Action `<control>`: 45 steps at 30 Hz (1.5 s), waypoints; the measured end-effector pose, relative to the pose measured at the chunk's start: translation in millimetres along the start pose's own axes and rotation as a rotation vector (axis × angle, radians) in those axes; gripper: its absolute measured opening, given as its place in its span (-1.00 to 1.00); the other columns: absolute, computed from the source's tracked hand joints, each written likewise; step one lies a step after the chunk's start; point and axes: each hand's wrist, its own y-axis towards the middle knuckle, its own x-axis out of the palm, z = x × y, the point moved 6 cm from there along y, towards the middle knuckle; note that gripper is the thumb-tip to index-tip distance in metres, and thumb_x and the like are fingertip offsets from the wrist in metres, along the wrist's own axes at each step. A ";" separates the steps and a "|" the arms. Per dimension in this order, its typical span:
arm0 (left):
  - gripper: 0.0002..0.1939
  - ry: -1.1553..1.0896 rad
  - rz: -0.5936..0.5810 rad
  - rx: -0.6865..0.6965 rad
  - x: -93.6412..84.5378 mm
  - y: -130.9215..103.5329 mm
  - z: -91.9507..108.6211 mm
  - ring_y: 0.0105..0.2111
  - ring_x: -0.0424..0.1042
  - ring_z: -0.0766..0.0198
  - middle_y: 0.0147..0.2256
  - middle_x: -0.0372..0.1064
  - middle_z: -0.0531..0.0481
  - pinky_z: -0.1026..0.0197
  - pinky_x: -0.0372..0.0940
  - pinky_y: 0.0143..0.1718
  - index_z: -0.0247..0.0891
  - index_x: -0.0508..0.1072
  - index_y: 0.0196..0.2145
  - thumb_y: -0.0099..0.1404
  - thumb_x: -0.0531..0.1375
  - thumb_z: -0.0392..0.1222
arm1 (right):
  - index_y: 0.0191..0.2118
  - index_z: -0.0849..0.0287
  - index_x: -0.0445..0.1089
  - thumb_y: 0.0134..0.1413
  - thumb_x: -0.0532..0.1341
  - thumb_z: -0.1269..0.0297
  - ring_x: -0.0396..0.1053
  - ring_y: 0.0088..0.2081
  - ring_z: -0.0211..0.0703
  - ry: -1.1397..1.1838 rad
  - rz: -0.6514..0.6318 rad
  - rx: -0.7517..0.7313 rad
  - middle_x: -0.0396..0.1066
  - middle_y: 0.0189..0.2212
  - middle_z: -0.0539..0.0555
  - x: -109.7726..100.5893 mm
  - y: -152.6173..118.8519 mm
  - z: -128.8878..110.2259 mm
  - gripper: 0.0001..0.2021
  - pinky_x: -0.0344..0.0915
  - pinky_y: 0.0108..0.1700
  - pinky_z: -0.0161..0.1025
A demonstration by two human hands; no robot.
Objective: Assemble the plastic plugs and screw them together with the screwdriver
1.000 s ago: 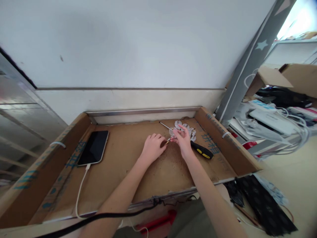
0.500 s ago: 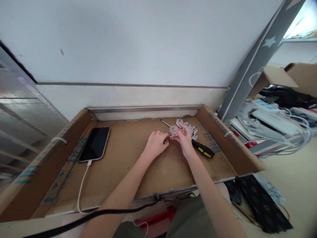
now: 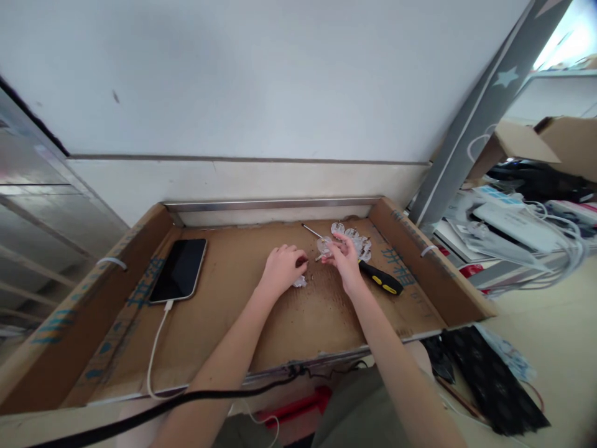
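Observation:
My right hand (image 3: 346,262) pinches a clear round knob (image 3: 324,246), and a small metal screw-like stem (image 3: 319,257) sticks out at its lower left. My left hand (image 3: 284,269) is a little to the left, low over the cardboard, fingers curled together; what they hold, if anything, is hidden. Against its palm side lies a small clear piece (image 3: 300,282). Behind the right fingers, several similar clear knobs (image 3: 353,235) with brass-coloured stems sit in a cluster. A screwdriver (image 3: 381,278) with a black and yellow handle lies partly under my right hand, its shaft (image 3: 311,231) pointing to the back left.
The cardboard tray (image 3: 233,311) has raised side walls and stands against a white wall (image 3: 280,81). A phone (image 3: 179,270) on a white charging cable (image 3: 158,348) lies at the left. A black cable (image 3: 209,396) crosses the front edge. Boxes and cords (image 3: 522,230) are piled at right.
My left hand has drawn apart from the right, moving left and slightly down, uncovering the small clear piece beside it. The right hand stays nearly in place with the knob.

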 end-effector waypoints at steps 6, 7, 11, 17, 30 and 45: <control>-0.89 -0.196 0.159 -0.024 -12.3 1.0 -0.6 -0.27 0.39 0.20 -0.32 0.48 0.04 0.14 0.21 -0.18 -0.17 0.46 -0.32 0.25 0.13 -0.20 | 0.04 0.25 0.21 0.16 0.14 0.24 0.33 -0.27 -0.30 0.016 -0.058 0.014 0.30 -0.17 0.10 0.8 0.9 2.0 -0.65 0.38 -0.30 -0.30; -0.89 -0.273 0.232 -0.043 -16.8 0.2 -2.3 -0.26 0.40 0.22 -0.31 0.48 0.05 0.15 0.23 -0.17 -0.16 0.46 -0.29 0.26 0.13 -0.19 | 0.04 0.25 0.21 0.16 0.14 0.24 0.33 -0.27 -0.30 0.022 -0.089 0.022 0.30 -0.17 0.10 2.8 -0.2 2.4 -0.65 0.38 -0.30 -0.29; -0.78 -0.600 0.420 -0.091 -24.5 -2.9 -8.6 -0.28 0.42 0.29 -0.25 0.47 0.03 0.19 0.29 -0.14 -0.17 0.44 -0.13 0.25 0.14 -0.21 | 0.03 0.26 0.23 0.16 0.14 0.25 0.35 -0.28 -0.30 0.061 -0.266 0.066 0.33 -0.20 0.09 15.2 -9.7 3.5 -0.65 0.39 -0.26 -0.26; -0.83 -0.843 0.421 -0.157 -20.7 -2.8 -10.1 -0.24 0.44 0.27 -0.22 0.48 -0.02 0.17 0.34 -0.14 -0.21 0.47 -0.22 0.25 0.15 -0.17 | 0.04 0.26 0.24 0.15 0.15 0.27 0.36 -0.25 -0.28 0.111 -0.467 0.118 0.34 -0.17 0.10 26.3 -20.7 4.3 -0.65 0.39 -0.19 -0.21; -0.89 -0.720 0.376 -0.128 -16.8 -2.9 -8.5 -0.24 0.41 0.27 -0.26 0.47 0.02 0.17 0.31 -0.14 -0.20 0.44 -0.27 0.25 0.16 -0.18 | 0.07 0.25 0.23 0.14 0.17 0.30 0.37 -0.19 -0.25 0.186 -0.472 0.133 0.34 -0.09 0.13 24.0 -19.1 2.3 -0.62 0.39 -0.14 -0.17; -0.75 -0.267 0.354 -0.027 -15.8 -1.1 -1.7 -0.14 0.34 0.18 -0.17 0.45 0.00 0.12 0.23 -0.07 -0.15 0.44 -0.09 0.30 0.12 -0.13 | 0.04 0.26 0.23 0.16 0.14 0.25 0.34 -0.22 -0.26 0.248 -0.147 0.054 0.32 -0.16 0.11 4.9 -1.0 -3.1 -0.65 0.38 -0.19 -0.21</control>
